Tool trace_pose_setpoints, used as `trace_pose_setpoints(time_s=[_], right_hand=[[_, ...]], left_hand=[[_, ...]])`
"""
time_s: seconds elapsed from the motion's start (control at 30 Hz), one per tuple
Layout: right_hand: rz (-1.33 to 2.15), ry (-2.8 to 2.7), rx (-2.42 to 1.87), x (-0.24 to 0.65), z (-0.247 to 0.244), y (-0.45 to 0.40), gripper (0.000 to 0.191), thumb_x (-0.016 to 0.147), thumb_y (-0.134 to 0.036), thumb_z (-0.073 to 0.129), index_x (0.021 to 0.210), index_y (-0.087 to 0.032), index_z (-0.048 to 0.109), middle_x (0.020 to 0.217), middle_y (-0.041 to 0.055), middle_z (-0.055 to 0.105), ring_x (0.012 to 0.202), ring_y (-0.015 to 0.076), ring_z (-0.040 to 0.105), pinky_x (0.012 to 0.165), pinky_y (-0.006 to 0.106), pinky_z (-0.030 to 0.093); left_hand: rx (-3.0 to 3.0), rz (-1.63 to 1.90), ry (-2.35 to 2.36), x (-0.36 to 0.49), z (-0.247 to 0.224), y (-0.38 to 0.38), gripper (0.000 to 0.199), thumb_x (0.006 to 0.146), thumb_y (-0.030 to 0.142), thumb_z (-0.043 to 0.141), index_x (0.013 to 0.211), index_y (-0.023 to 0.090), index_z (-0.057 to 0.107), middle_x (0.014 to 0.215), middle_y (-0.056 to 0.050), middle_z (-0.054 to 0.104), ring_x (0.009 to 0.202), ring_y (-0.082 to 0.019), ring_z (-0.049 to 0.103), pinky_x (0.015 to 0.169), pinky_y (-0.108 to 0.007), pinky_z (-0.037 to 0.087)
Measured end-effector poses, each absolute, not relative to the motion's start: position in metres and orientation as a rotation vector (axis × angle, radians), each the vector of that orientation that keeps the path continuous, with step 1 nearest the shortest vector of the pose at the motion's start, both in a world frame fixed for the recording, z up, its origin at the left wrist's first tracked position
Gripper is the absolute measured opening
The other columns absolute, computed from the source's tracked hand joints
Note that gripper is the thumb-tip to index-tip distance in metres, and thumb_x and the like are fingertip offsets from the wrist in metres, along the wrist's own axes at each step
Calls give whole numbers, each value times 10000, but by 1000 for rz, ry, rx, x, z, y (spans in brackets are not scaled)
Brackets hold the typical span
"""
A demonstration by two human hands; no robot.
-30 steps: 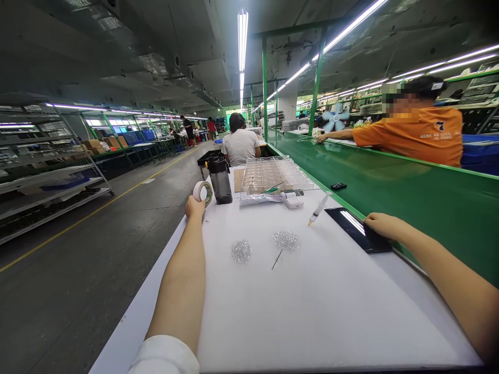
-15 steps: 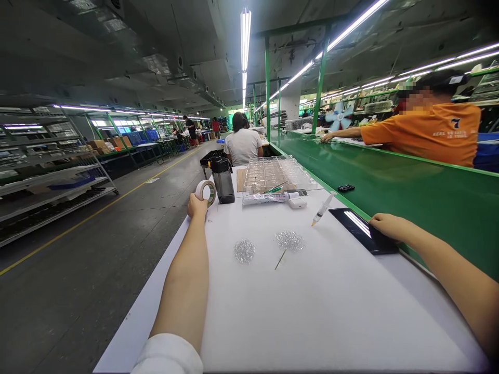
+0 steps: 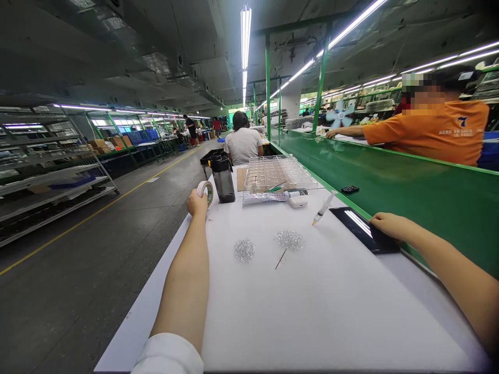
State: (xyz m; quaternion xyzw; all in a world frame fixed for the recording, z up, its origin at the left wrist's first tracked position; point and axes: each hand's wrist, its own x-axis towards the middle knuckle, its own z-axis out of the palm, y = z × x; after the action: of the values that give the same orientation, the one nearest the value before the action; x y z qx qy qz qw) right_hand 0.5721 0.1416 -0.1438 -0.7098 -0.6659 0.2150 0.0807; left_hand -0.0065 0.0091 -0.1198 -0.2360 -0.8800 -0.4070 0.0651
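My left hand (image 3: 197, 202) is closed on a roll of tape (image 3: 206, 193) at the left edge of the white table (image 3: 312, 311). At the right, my right hand (image 3: 388, 225) rests on the edge of a black glossy tablet (image 3: 358, 228); its fingers are bent over and partly hidden. Two piles of small clear pieces, a left pile (image 3: 245, 250) and a right pile (image 3: 289, 239), lie mid-table. A thin stick (image 3: 280, 258) touches the right pile. Left of the tablet lies a syringe (image 3: 323, 209) with an amber tip.
Behind the piles are a dark bottle (image 3: 223, 182), a tube (image 3: 267, 197), a white case (image 3: 298, 202) and clear trays (image 3: 276, 171). A green conveyor (image 3: 374, 182) bears a black remote (image 3: 350, 189). One person sits ahead; another, in orange, reaches across at the right.
The tape roll in my left hand has turned and shifted slightly left. My right hand stays on the tablet. The person in orange has shifted slightly right.
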Motion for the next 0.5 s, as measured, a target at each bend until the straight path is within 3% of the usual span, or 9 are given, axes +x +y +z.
trace_pose_setpoints(time_s=[0.2, 0.37, 0.5], right_hand=[[640, -2001, -2120, 572, -141, 141, 377, 1171, -230, 514, 818, -243, 645, 1025, 146, 791, 957, 296, 761, 702, 355, 570], [647, -1996, -2113, 572, -141, 139, 325, 1115, -215, 537, 804, -249, 629, 990, 165, 788, 920, 313, 763, 721, 384, 581], [644, -1986, -2115, 572, -141, 140, 238, 1086, -251, 553, 864, -252, 641, 974, 160, 790, 908, 313, 767, 681, 362, 577]], left_hand=[[-674, -1289, -2700, -5, -117, 10, 379, 1111, 238, 754, 1483, 289, 700, 1431, -144, 841, 1410, -399, 800, 1159, -460, 630], [-753, -1307, -2716, -9, -123, 15, 434, 1056, 194, 755, 1473, 303, 703, 1321, -133, 849, 1371, -420, 811, 1152, -482, 637], [-783, -1390, -2686, -13, -126, 19, 376, 1082, 302, 743, 1456, 325, 717, 1205, -107, 854, 1348, -424, 818, 1156, -503, 653]])
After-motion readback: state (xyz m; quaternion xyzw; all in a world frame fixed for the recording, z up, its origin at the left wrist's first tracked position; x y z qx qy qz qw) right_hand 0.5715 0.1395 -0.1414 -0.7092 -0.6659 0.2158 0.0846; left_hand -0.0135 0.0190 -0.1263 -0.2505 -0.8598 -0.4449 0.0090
